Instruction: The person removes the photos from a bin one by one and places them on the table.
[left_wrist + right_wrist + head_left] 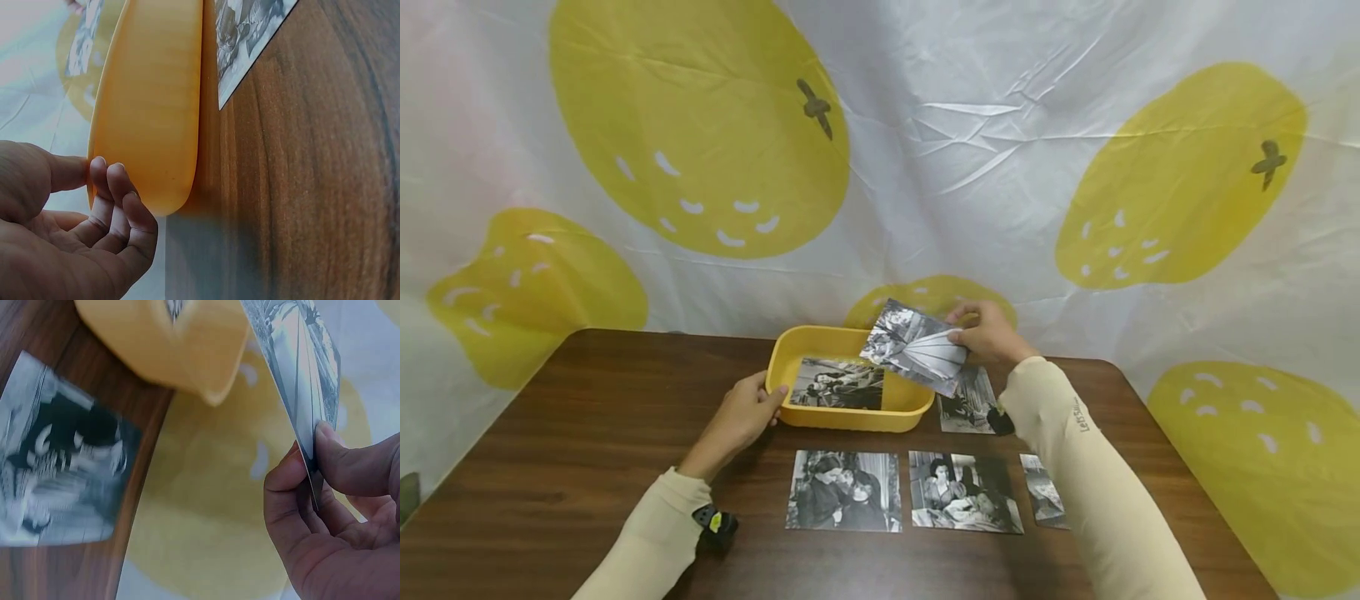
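A yellow plastic tray stands near the table's back edge, with one black-and-white photo lying inside it. At the tray's left end my left hand pinches the rim between thumb and fingers; the left wrist view shows the fingertips on the tray's outer wall. My right hand holds another black-and-white photo by its corner, raised and tilted over the tray's right end. In the right wrist view, thumb and fingers pinch this photo.
Beside the tray's right end lies a photo, partly covered by the right wrist. In front are photos of a huddled group and of a seated person. Another photo is half hidden by the right sleeve. A lemon-print cloth hangs behind the table.
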`<state>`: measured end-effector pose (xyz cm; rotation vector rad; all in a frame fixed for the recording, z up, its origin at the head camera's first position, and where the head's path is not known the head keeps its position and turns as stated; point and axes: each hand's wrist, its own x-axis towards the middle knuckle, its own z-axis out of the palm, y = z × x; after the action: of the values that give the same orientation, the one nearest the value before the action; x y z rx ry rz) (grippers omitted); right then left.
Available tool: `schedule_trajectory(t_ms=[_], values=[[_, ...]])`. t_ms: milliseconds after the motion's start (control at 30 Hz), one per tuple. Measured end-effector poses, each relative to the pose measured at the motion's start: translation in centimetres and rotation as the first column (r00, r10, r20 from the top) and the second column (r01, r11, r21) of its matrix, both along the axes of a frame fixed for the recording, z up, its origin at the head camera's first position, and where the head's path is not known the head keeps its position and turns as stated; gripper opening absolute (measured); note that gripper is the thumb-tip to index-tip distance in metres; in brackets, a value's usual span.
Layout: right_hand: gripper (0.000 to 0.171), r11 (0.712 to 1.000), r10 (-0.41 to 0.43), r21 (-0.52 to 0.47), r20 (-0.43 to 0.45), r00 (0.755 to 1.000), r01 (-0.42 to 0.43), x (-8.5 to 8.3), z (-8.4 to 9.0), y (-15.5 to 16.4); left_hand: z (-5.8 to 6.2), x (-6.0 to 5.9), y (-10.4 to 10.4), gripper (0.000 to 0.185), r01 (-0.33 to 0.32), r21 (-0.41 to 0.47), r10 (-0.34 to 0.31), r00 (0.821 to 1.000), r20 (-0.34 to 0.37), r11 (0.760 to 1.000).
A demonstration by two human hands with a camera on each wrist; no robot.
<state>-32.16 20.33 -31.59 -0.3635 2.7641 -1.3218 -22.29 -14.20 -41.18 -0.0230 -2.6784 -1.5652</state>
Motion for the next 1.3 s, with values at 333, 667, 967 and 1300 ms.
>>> schedule_trajectory(t_ms=[333, 667, 967, 1300], values=[[0.027, 1.0, -0.004, 0.024, 0.01, 1.0, 0.003, 1.4, 0.4, 7.0, 0.1, 0.2, -0.1, 0.037, 0.007, 0.006, -0.007, 1.0, -0.003, 1.0], [0.032, 0.984, -0.121, 0.137, 0.027, 0.992, 0.116, 3.2, -1.4, 13.1, 0.1, 0.1, -0.4, 0.039, 0.006, 0.001, -0.006, 1.0, 0.006, 1.0], [0.031, 0.96, -0.273, 0.081, 0.048, 0.961, 0.269, 4.2, -4.5, 16.1, 0.0, 0.2, -0.4, 0.04, 0.012, -0.002, -0.012, 1.0, 0.008, 1.0], [0.032, 0.924, -0.377, -0.005, 0.147, 0.914, 0.382, 4.6, -7.2, 16.7, 0.0, 0.1, -0.4, 0.034, 0.009, -0.009, -0.009, 1.0, -0.018, 1.0]])
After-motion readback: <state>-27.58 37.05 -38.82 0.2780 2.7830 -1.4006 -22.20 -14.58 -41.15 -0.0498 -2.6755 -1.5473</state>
